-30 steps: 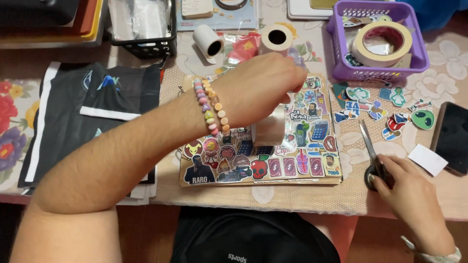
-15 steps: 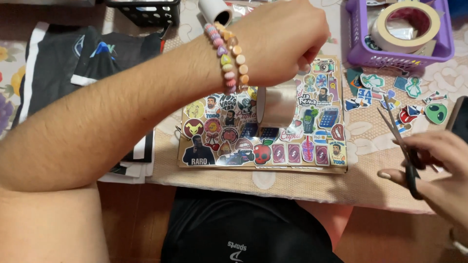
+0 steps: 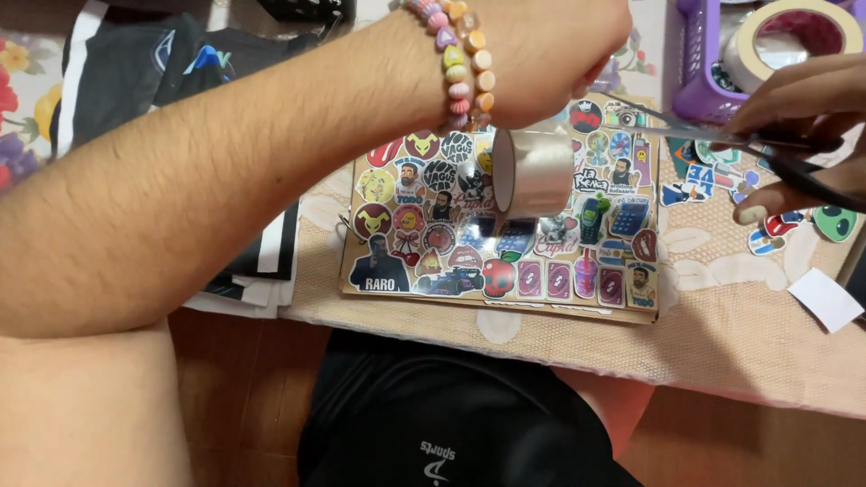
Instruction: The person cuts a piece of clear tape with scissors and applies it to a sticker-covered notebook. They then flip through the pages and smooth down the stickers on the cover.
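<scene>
My left hand (image 3: 541, 54), with a bead bracelet at the wrist, is closed above a roll of clear tape (image 3: 534, 171). The roll stands on edge just under the hand, over a board covered in colourful stickers (image 3: 505, 243). The fingers themselves are hidden, so I cannot see how they grip the tape. My right hand (image 3: 798, 108) holds black-handled scissors (image 3: 695, 137) at the upper right. Their blades are slightly apart and point left toward my left hand.
A purple basket (image 3: 696, 81) at the back right holds a wide beige tape roll (image 3: 794, 36). Loose stickers (image 3: 713, 180) and a white paper scrap (image 3: 825, 298) lie right of the board. Black fabric (image 3: 135, 63) lies at the left. The table's front edge (image 3: 722, 361) runs below.
My right hand has lifted the scissors from the table's front edge up beside my left hand. My left hand has risen with the tape roll now showing beneath it.
</scene>
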